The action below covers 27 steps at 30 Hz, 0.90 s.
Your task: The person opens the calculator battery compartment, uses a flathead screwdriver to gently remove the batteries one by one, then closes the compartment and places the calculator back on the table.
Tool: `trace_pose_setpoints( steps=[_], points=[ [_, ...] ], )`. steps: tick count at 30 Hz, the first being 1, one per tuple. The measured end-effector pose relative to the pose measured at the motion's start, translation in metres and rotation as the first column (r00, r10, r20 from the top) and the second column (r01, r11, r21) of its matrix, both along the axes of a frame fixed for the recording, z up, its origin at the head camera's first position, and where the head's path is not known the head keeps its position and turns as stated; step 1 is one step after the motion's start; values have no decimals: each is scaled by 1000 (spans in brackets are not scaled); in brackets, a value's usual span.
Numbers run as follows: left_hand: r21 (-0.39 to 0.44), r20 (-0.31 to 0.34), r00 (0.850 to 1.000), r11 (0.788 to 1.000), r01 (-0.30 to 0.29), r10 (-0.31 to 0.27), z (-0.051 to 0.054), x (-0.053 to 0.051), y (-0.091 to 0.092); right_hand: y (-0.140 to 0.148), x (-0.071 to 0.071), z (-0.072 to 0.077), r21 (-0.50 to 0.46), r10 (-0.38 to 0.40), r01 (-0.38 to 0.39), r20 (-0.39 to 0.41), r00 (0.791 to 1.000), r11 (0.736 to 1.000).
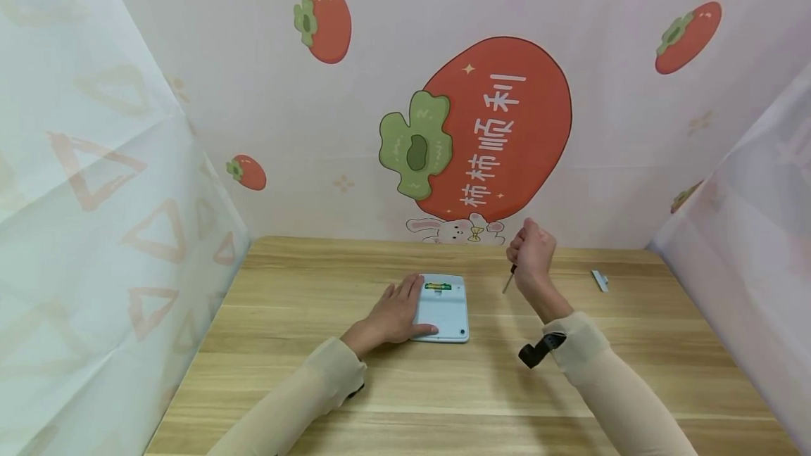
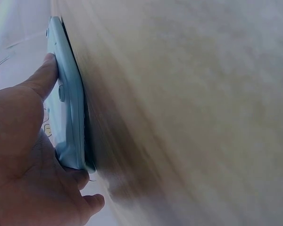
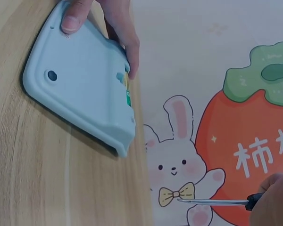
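A light blue calculator (image 1: 448, 314) lies face down on the table, its keys hidden. Its battery slot is uncovered and shows a green and yellow battery (image 1: 438, 286). My left hand (image 1: 394, 312) holds the calculator from its left side. In the right wrist view the thumb (image 3: 71, 23) presses on the back, while the fingers reach the far edge. To the right, raised above the table, my right hand (image 1: 533, 252) grips a screwdriver (image 3: 214, 202) with a dark handle; its thin metal shaft points down in the head view.
A small light blue battery cover (image 1: 599, 281) lies on the wooden table (image 1: 304, 385), right of my right hand. White cloth with printed persimmons (image 1: 500, 132) hangs behind the table, and pale cloth walls stand at both sides.
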<state>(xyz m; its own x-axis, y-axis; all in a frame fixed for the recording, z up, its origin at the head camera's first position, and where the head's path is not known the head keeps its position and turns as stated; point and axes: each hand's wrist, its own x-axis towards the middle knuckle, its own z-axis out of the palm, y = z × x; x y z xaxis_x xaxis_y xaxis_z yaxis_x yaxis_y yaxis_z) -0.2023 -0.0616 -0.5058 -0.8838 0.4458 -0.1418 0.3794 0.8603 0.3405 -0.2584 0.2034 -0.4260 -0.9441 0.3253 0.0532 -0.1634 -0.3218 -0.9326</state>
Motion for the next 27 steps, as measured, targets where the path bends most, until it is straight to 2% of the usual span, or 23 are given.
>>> trace_pose_setpoints(
  steps=[18,27],
  points=[
    [-20,-6,1000,1000,8,-8,-1,-1,0,-29,-2,-1,-11,-38,37,-36,999,999],
    [-1,3,1000,1000,7,-7,1,0,-1,-44,-2,-2,-45,-25,23,-46,999,999]
  ],
)
